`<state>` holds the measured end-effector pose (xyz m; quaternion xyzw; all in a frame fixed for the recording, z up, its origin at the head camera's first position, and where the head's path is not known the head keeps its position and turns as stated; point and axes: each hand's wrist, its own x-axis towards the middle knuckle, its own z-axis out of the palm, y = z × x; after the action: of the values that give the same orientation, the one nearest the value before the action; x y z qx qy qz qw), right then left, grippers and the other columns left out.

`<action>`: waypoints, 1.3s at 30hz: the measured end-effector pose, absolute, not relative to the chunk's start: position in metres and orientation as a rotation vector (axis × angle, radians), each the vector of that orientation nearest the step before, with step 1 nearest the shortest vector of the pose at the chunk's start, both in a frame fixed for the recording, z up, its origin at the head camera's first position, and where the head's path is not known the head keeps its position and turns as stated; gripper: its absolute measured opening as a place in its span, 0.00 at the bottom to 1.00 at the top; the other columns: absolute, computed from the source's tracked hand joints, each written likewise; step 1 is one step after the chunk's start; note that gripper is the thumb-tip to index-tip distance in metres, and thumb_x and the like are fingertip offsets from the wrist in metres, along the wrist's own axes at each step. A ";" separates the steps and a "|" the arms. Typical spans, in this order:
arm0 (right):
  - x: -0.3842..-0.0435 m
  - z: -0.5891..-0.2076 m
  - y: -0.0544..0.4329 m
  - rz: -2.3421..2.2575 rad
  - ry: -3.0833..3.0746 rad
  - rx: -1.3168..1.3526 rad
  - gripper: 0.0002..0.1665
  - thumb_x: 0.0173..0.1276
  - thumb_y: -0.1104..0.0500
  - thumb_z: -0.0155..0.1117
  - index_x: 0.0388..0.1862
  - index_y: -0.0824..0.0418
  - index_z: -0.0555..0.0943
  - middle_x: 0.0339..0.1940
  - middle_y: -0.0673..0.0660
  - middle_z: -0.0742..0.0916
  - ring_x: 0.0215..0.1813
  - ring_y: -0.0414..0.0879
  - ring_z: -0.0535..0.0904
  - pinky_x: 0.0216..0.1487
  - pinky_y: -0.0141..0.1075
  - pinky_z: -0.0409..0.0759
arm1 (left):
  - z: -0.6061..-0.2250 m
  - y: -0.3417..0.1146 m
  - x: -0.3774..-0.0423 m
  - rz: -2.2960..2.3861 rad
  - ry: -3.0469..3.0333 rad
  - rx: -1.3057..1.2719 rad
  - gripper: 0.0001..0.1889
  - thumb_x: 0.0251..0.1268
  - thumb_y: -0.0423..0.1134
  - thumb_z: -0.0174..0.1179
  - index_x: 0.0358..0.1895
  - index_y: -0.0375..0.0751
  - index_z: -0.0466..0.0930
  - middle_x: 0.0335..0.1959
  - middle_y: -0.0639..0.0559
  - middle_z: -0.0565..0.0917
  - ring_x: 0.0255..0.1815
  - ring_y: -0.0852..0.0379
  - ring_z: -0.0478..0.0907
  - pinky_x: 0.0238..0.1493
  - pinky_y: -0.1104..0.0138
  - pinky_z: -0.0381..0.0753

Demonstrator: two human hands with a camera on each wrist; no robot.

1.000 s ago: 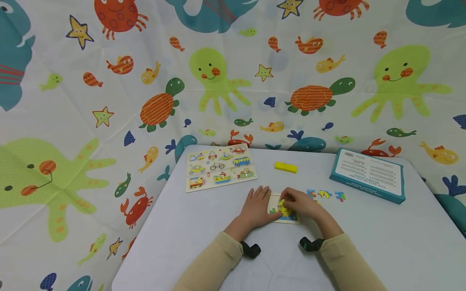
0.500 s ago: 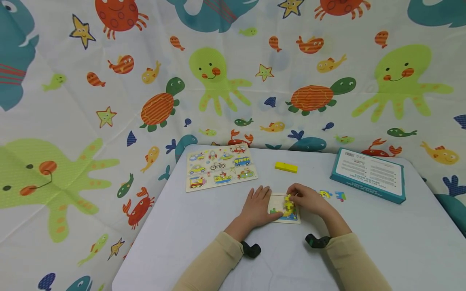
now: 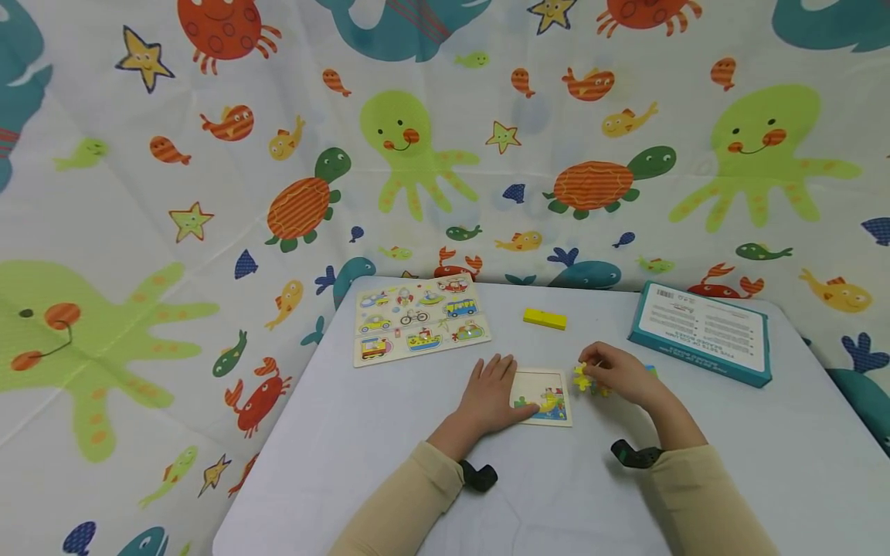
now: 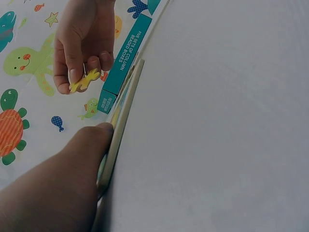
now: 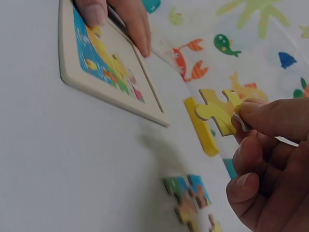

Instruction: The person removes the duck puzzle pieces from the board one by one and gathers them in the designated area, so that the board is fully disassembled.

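Observation:
My right hand (image 3: 619, 374) pinches a yellow jigsaw piece (image 5: 219, 112) between thumb and finger, above the table just right of the puzzle tray. The left hand (image 3: 492, 395) lies with fingers spread at the left side of the puzzle tray (image 3: 542, 373), its thumb across the lower part of the tray. Inside the wooden frame, joined pieces with blue, yellow and green printing fill the bottom and right, while the bare backing shows in the upper part. Several loose jigsaw pieces (image 5: 186, 195) lie on the table under the right hand, partly hidden by it in the head view.
A wooden vehicle board (image 3: 417, 359) lies at the back left. Behind the tray is a yellow block (image 3: 545, 319). A teal box (image 3: 702, 332) with a white label lies at the back right. A sea-animal cloth (image 3: 445, 185) hangs behind the table (image 3: 334, 463).
My right hand has lifted the yellow jigsaw piece away from the tray and carried it right, over the loose pieces. The left hand has stayed on the tray.

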<state>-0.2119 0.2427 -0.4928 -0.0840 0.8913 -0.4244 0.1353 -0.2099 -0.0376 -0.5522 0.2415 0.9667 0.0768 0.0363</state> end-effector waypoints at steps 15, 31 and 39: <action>-0.205 -0.492 0.286 -1.179 2.608 -0.182 0.18 0.75 0.53 0.58 0.57 0.62 0.74 0.45 0.60 0.80 0.40 0.50 0.75 0.37 0.36 0.78 | -0.554 -0.037 -0.210 0.237 2.970 0.738 0.52 0.60 0.79 0.44 0.79 0.46 0.54 0.80 0.55 0.57 0.82 0.53 0.49 0.81 0.50 0.46; -0.201 -0.503 0.310 -1.209 2.554 -0.080 0.20 0.74 0.52 0.60 0.57 0.64 0.75 0.41 0.58 0.78 0.40 0.48 0.74 0.35 0.34 0.76 | -0.558 -0.037 -0.211 0.251 2.978 0.742 0.52 0.59 0.79 0.43 0.78 0.46 0.55 0.80 0.55 0.57 0.82 0.52 0.49 0.81 0.51 0.46; -0.201 -0.510 0.312 -1.133 2.546 -0.006 0.20 0.71 0.50 0.64 0.53 0.63 0.77 0.38 0.56 0.79 0.40 0.48 0.74 0.35 0.35 0.74 | -0.557 -0.037 -0.210 0.257 2.975 0.737 0.52 0.59 0.79 0.43 0.78 0.46 0.55 0.80 0.55 0.57 0.82 0.52 0.49 0.81 0.51 0.46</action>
<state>-0.2014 0.3117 -0.5097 -0.0023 0.8992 -0.4004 0.1765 -0.2104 -0.0368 -0.5572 0.2395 0.9667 0.0835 0.0329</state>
